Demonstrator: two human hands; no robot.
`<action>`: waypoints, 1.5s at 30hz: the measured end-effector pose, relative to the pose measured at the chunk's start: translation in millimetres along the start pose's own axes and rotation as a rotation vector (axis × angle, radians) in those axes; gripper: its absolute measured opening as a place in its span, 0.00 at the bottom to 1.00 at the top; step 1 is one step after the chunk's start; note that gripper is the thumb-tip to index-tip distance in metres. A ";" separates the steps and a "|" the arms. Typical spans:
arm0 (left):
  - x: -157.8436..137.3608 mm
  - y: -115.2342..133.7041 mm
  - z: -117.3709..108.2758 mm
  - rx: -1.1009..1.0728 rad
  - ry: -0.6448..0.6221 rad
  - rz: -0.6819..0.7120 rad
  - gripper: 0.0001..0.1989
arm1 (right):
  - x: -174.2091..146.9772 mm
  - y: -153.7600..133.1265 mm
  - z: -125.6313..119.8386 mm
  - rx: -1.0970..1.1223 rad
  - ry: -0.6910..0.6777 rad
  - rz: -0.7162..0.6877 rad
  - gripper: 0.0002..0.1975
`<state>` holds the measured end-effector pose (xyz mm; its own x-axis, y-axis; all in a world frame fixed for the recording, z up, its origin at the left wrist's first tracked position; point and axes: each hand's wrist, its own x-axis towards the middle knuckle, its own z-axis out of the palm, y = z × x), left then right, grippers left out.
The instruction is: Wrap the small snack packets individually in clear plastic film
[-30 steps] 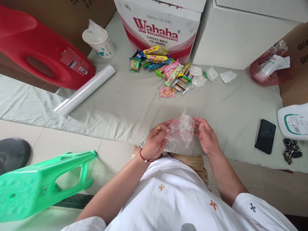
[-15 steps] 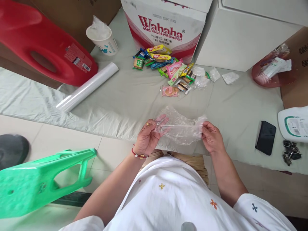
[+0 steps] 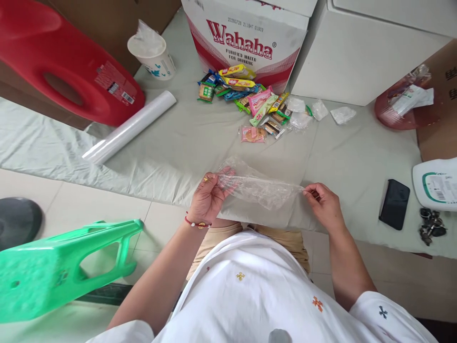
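Observation:
A thin, crumpled, clear plastic bag [image 3: 262,188] is stretched between my two hands above the table's front edge. My left hand [image 3: 209,197] pinches one end of it with thumb and finger, the other fingers partly behind the film. At the opposite end, my right hand [image 3: 323,202] grips the narrow tip between closed fingertips. Beyond my hands lies a pile of small wrapped snacks [image 3: 260,105] in colourful packets, a pink-wrapped biscuit [image 3: 253,134] being nearest. Several small folded clear plastic packets [image 3: 300,113] rest at the pile's right side.
A white plastic roll [image 3: 130,126] and red jug [image 3: 103,85] lie left, near a paper cup [image 3: 152,55]. The Wahaha carton [image 3: 246,47] stands behind the snacks. At right are a phone [image 3: 394,205], keys [image 3: 432,226] and a white bottle [image 3: 437,183]. A green stool [image 3: 67,262] occupies the floor.
My hands have moved apart, the left one leftward and the right one slightly rightward. The clear plastic bag is pulled longer and tauter between them.

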<state>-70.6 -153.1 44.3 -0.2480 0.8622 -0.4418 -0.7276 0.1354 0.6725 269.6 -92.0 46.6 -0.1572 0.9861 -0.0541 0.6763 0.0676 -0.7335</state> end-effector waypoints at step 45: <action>-36.1 -42.0 52.8 0.278 -0.156 -0.273 0.18 | -27.5 -75.2 70.8 0.147 -0.044 -0.269 0.11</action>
<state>2.7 -164.1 63.4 0.0455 0.8371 -0.5451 -0.5476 0.4773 0.6872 172.1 -135.0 55.2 -0.3493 0.9282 0.1285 0.4956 0.2994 -0.8153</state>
